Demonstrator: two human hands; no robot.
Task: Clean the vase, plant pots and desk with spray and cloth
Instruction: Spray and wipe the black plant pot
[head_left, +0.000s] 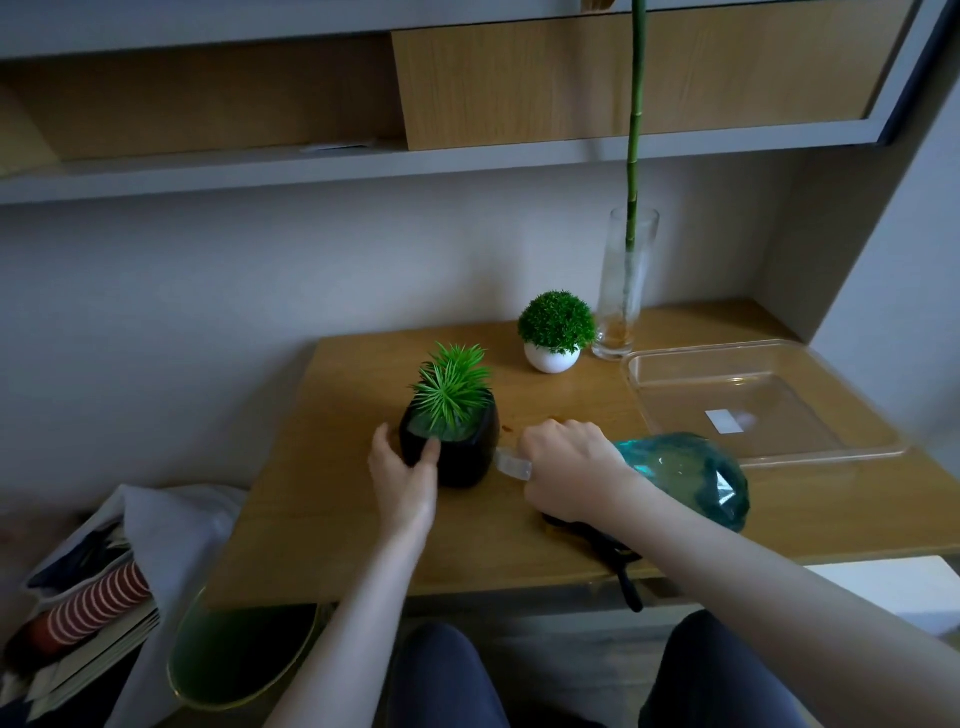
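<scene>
text: none legible | tray (675, 364) sticker (724, 421): blank white

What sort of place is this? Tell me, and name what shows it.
Probably a home study nook or bedroom desk: a small wooden desk against the wall under a wall shelf, decorated with a glass vase and a white pot.
</scene>
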